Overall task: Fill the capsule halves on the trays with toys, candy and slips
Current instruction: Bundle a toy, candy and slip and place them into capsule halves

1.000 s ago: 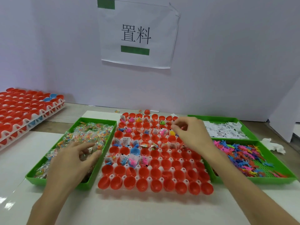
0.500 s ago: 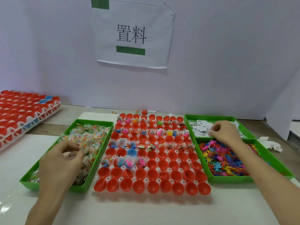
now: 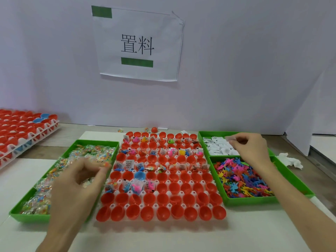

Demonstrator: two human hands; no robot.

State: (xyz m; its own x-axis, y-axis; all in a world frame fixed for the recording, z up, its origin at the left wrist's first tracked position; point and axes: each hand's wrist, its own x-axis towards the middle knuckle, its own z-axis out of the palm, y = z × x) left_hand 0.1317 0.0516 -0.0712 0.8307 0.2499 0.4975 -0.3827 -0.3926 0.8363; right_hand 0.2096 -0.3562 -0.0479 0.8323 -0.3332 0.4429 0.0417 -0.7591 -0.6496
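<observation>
**Q:** Which containers are sitting on the tabletop [image 3: 163,237], and what are they holding?

**A:** At centre, a white tray [image 3: 169,193] is carrying rows of red capsule halves [image 3: 190,213] and one blue half [image 3: 140,175]. Many halves in the far and middle rows are holding toys and printed slips. The two nearest rows are showing bare red cups. To the left, a green candy bin [image 3: 29,216] is holding clear-wrapped candy [image 3: 91,151]. To the right, a far green bin [image 3: 214,133] is holding white paper slips [image 3: 218,148], and a near green bin [image 3: 251,200] is holding small coloured toys [image 3: 241,177]. At far left, stacked trays [image 3: 27,131] are holding red and a few blue halves.

**Q:** What are the hands doing?

**A:** The right hand [image 3: 252,148] is hovering over the far bin, pinching one slip [image 3: 229,138] between thumb and forefinger. The left hand [image 3: 76,180] is hanging over the candy bin's inner edge with fingers curled. It is blurred, so I cannot tell whether it is pinching anything.

**Q:** Is any writing legible?

**A:** A paper sign [image 3: 138,44] on the wall is showing "置料" in black between two green bars. The slips are bearing dark print too small to read.
</observation>
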